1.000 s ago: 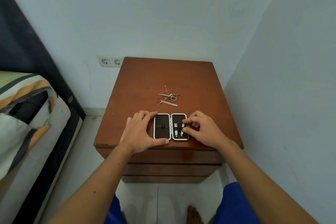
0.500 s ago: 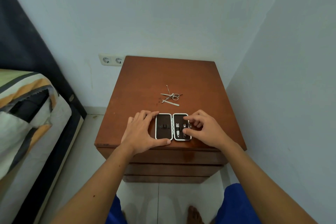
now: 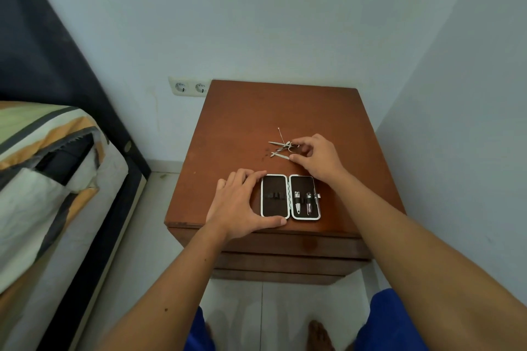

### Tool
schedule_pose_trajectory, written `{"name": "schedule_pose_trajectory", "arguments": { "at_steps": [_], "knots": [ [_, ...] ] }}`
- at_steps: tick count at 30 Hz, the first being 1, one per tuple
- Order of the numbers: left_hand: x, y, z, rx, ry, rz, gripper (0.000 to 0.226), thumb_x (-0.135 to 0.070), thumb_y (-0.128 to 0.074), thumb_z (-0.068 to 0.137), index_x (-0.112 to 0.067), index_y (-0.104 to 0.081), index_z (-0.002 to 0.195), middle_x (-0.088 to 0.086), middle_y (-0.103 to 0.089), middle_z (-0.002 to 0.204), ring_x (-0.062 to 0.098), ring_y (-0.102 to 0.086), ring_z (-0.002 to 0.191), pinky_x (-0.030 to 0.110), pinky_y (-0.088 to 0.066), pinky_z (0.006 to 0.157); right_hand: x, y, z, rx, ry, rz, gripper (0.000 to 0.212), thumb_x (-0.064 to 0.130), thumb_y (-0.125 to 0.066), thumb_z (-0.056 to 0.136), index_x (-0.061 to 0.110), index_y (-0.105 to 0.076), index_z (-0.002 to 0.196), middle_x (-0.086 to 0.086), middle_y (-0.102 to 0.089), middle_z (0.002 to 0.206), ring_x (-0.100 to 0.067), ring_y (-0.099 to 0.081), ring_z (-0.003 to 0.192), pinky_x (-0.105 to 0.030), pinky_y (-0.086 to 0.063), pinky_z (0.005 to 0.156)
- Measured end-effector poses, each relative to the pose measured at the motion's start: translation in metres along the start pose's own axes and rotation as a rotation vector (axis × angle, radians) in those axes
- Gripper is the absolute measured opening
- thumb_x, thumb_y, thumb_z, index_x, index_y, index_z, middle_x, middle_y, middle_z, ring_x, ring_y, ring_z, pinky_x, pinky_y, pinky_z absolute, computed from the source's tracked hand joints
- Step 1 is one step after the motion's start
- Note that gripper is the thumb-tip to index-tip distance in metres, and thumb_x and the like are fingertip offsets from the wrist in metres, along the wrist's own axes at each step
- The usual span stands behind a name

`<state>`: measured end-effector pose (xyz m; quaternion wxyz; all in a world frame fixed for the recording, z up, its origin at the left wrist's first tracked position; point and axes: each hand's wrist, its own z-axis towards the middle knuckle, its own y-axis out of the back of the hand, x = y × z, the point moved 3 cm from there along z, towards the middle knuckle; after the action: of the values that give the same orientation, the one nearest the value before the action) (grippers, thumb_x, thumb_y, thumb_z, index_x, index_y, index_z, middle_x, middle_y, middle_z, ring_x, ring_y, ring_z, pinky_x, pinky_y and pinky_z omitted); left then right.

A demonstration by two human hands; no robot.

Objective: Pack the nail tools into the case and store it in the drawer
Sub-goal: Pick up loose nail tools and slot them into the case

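The black nail-tool case (image 3: 290,197) lies open flat near the front edge of the brown nightstand (image 3: 242,122). Its right half holds two clippers (image 3: 302,202) under a strap; the left half's strap is bare. My left hand (image 3: 238,204) grips the case's left half, thumb on the near edge and fingers on the far corner. Behind the case lie several loose metal tools (image 3: 281,147), among them small scissors and a flat file. My right hand (image 3: 315,157) is over their right ends, thumb at the file's tip, forefinger at the scissors' rings. Whether it pinches one is unclear.
The nightstand's drawers (image 3: 285,245) are shut below the top. A wall stands close on the right, with a double socket (image 3: 189,88) on the back wall. A bed with a striped cover (image 3: 51,168) runs along the left. My feet are on the tiled floor.
My right hand left the case's right half and moved back to the loose tools. The left hand stayed on the case.
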<state>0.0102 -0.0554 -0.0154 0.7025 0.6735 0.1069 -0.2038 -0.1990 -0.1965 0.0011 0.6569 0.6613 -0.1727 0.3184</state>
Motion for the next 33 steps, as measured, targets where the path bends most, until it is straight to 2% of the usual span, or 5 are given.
{"name": "schedule_pose_trajectory", "arguments": {
  "at_steps": [9,17,25,29,33],
  "knots": [
    [-0.001,0.001,0.000,-0.006,-0.001,-0.004,0.115,-0.102,-0.057,0.058,-0.040,-0.037,0.154,-0.015,-0.042,0.139,0.009,-0.040,0.126,0.038,-0.034,0.105,-0.004,0.000,-0.006,-0.101,0.063,0.034,0.015,0.024,-0.080,0.090,0.021,-0.082,0.105,0.007,-0.059,0.090,-0.002,-0.053,0.072,-0.009,-0.038,0.069],
    [-0.001,0.001,-0.001,-0.007,-0.006,0.002,0.116,-0.103,-0.056,0.059,-0.039,-0.036,0.154,-0.015,-0.043,0.140,0.008,-0.040,0.125,0.037,-0.034,0.104,-0.009,0.015,-0.012,-0.252,0.009,0.160,0.011,0.022,-0.067,0.100,0.020,-0.079,0.099,0.003,-0.072,0.095,-0.007,-0.066,0.081,-0.025,-0.053,0.079],
    [0.000,0.001,0.000,-0.004,-0.006,-0.002,0.116,-0.104,-0.054,0.058,-0.040,-0.039,0.153,-0.015,-0.044,0.139,0.009,-0.041,0.125,0.038,-0.035,0.103,0.001,0.044,-0.031,-0.008,0.041,0.287,0.020,0.012,-0.058,0.105,0.019,-0.077,0.108,-0.005,-0.076,0.087,-0.012,-0.068,0.071,-0.023,-0.058,0.070],
    [-0.001,0.000,0.000,0.001,-0.003,0.004,0.116,-0.104,-0.054,0.059,-0.040,-0.037,0.154,-0.014,-0.044,0.139,0.010,-0.041,0.124,0.038,-0.035,0.102,0.001,0.047,-0.039,0.216,0.111,0.033,0.019,0.019,-0.061,0.103,0.027,-0.078,0.106,0.005,-0.077,0.094,-0.011,-0.072,0.089,-0.028,-0.057,0.082],
    [-0.002,0.002,-0.001,0.001,0.001,0.004,0.117,-0.104,-0.054,0.058,-0.039,-0.038,0.154,-0.013,-0.044,0.139,0.011,-0.041,0.125,0.038,-0.034,0.102,-0.001,0.047,-0.041,0.258,0.101,-0.035,0.014,0.025,-0.066,0.101,0.027,-0.077,0.109,0.009,-0.075,0.094,-0.008,-0.066,0.086,-0.021,-0.046,0.071]
  ]
}}
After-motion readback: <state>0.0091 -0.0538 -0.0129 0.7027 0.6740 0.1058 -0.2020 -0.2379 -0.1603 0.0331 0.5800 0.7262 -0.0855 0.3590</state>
